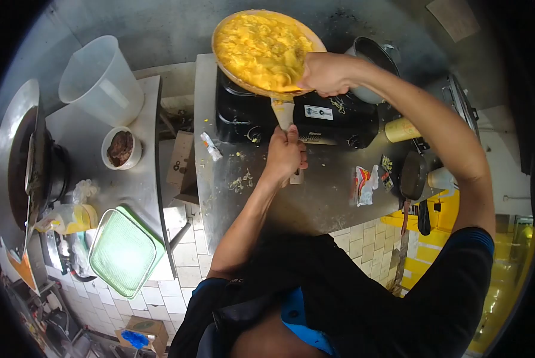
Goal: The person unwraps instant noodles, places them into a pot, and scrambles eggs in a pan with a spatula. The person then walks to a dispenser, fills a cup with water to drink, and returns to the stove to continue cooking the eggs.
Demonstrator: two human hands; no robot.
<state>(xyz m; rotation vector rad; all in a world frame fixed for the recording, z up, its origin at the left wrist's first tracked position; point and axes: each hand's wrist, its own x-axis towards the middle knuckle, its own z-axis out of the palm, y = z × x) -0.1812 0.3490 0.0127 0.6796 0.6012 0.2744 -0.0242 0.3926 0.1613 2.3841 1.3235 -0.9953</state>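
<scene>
A frying pan [243, 89] full of yellow scrambled eggs [258, 48] is over the black gas stove [237, 113], at the top middle of the head view. My left hand [286, 154] is closed around its pale handle [283, 112], below the pan. At the pan's right edge, my right hand [328, 73] reaches in over the eggs with its fingers closed. Whatever it grips is hidden by the fingers and the eggs. Yellow egg smears show on the pan's near rim and the top of the handle.
To the left, a side table holds a clear plastic jug [100, 80], a white tub of brown food [122, 149], a green basket [127, 253] and a large wok [14, 161]. Torn packets [364, 185], a small dark pan [410, 175] and a yellow container [401, 129] lie right.
</scene>
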